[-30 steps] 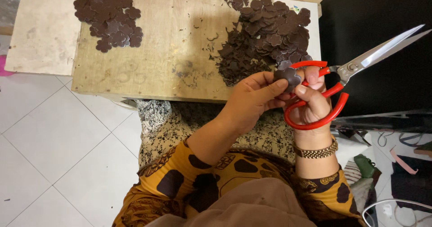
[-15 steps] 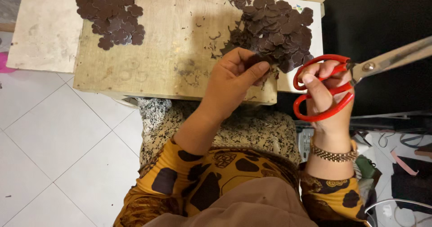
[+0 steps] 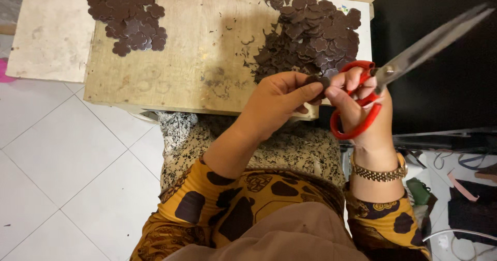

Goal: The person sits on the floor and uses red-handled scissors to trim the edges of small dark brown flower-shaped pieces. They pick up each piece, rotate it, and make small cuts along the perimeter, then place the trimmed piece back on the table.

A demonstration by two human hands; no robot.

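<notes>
Since half a second ago the left hand (image 3: 279, 98) has come away from the heap with a small dark brown piece (image 3: 316, 81) and carried it toward the right hand (image 3: 362, 108), so that the two hands now meet just right of the frame's middle. The scissors (image 3: 385, 82) have swung too: their blades now point steeply to the upper right corner.

The left hand is closed narrowly, thumb and fingertips pinching the brown piece at its right end. The piece sits at the very tips of those fingers, between the two hands, and the right thumb appears to touch it from the other side. Most of it is hidden by the fingers, so its exact shape cannot be told.

The right hand is wrapped through the red handles of the scissors, fingers curled inside the loops, with a gold watch band (image 3: 380, 173) on the wrist. The long steel blades lie close together against the black background; whether they are fully shut cannot be told.

Just above the hands, on the wooden board (image 3: 196, 49), lies the big heap of brown scalloped discs and trimmings (image 3: 316, 31). A smaller, tidier cluster of discs (image 3: 129, 15) lies well apart at the upper left of the board.
</notes>
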